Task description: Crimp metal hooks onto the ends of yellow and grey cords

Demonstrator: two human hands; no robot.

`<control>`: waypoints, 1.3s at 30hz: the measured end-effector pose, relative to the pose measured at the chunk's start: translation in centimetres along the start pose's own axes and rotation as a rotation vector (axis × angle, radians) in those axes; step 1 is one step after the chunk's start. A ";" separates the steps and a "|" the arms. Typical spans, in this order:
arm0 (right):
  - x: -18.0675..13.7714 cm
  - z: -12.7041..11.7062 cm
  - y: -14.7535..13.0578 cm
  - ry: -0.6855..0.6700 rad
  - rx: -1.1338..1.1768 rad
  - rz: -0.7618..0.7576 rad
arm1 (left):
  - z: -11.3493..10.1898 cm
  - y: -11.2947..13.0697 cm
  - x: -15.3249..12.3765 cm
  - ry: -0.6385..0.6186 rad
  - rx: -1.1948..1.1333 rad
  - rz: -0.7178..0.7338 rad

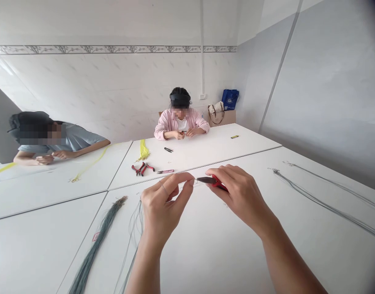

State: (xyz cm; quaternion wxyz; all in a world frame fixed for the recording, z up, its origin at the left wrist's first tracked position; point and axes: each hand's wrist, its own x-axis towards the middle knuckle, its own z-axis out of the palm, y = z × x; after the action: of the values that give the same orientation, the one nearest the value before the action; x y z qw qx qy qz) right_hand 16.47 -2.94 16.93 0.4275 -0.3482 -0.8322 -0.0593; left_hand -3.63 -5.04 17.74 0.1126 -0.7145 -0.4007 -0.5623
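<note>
My right hand [238, 190] is wrapped round red-handled pliers [207, 179], whose dark jaws point left. Thumb and forefinger of my left hand [167, 200] pinch a tiny wire-like piece [196, 182] at the tip of the jaws; its exact kind is too small to make out. Both hands are raised over the white table [206, 253]. Left of my left forearm lies a thick bundle of grey-green cords [100, 232], with a few loose thin cords [134, 226] beside it.
More grey cords [322, 206] lie on the right. Ahead are red-handled pliers [143, 168], pink snips [165, 171], black snips [168, 150], a yellow cord bundle [143, 150] and a yellow cutter [234, 136]. One person [181, 122] sits opposite, another [74, 136] at the left.
</note>
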 end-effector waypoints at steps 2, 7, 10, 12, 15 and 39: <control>0.1 -0.1 0.0 0.012 0.022 0.000 | 0.0 0.0 0.1 0.003 -0.007 -0.005; 0.2 -0.3 -0.1 0.037 0.113 0.051 | -0.1 0.1 0.2 0.007 -0.037 -0.013; 0.0 -0.2 -0.3 0.005 0.191 0.098 | -0.1 0.1 0.2 0.008 -0.044 -0.018; 0.0 -0.1 -0.4 -0.012 0.241 0.131 | -0.2 0.1 0.3 0.011 -0.045 -0.019; 0.0 -0.1 -0.6 -0.037 0.293 0.196 | -0.2 0.2 0.3 0.010 -0.044 -0.026; -0.1 0.5 -0.1 0.001 0.293 0.132 | -0.4 0.1 0.6 0.033 -0.125 -0.047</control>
State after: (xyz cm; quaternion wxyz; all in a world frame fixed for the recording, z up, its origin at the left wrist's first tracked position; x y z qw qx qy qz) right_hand 16.05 -2.87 16.60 0.4772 -0.3361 -0.8069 0.0907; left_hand -3.78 -5.10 18.42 0.0613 -0.7013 -0.3795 -0.6003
